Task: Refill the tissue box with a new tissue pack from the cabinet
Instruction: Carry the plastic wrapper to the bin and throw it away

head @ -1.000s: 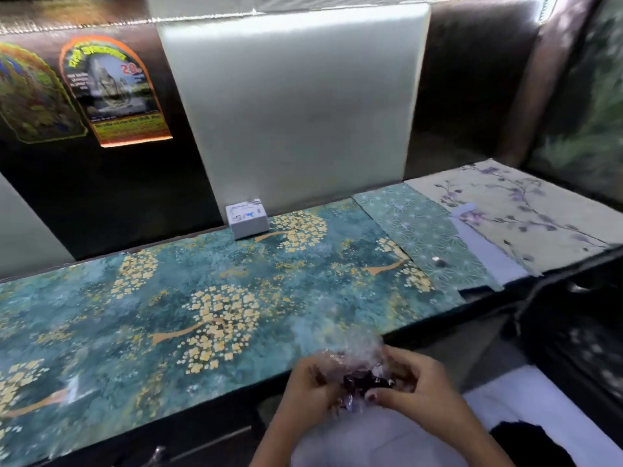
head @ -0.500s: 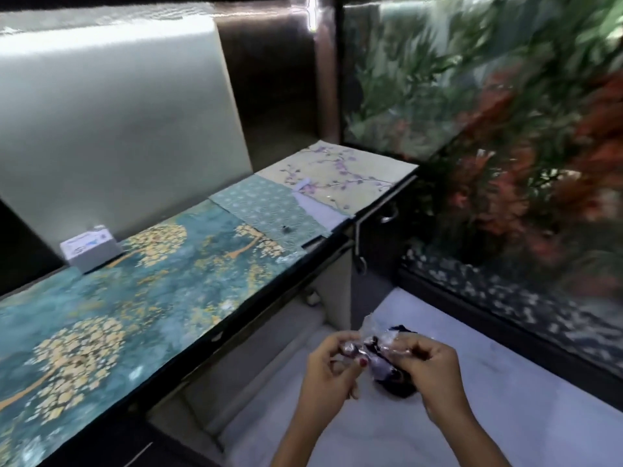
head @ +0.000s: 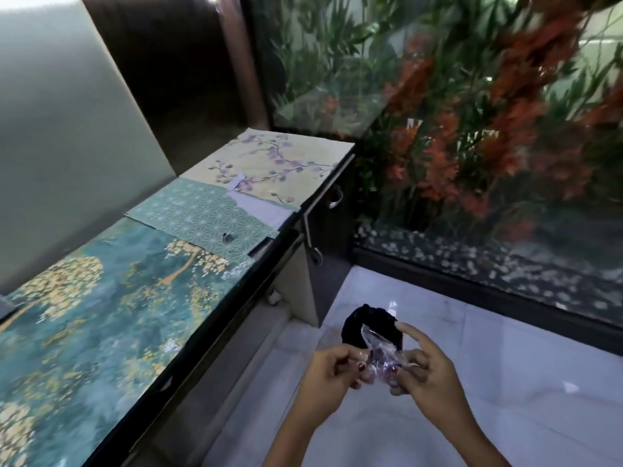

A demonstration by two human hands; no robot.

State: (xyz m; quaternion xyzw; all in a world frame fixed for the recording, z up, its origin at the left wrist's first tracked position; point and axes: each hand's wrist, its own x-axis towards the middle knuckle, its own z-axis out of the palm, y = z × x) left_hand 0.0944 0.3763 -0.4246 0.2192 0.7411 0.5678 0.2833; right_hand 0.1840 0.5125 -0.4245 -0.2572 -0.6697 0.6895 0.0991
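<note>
A crumpled clear plastic wrapper [head: 380,352] with purple print is pinched between both hands, low in the view over the white floor. My left hand [head: 332,372] grips its left side with thumb and fingers. On the other side, my right hand [head: 425,369] holds the wrapper with the index finger raised. Only a grey corner of the tissue box [head: 4,306] shows, at the far left edge of the counter. The dark cabinet [head: 323,237] under the counter's right end has metal ring handles. No tissue pack is visible.
A dark round object [head: 362,320] sits on the white marble floor [head: 505,382] just beyond my hands. The long counter [head: 101,315] with patterned sheets runs along the left. A glass wall [head: 472,146] with plants and pebbles behind it closes the right side.
The view has swung to the right, so the tissue box slid almost out at the left. Both hands kept hold of the wrapper, and my right index finger lifted.
</note>
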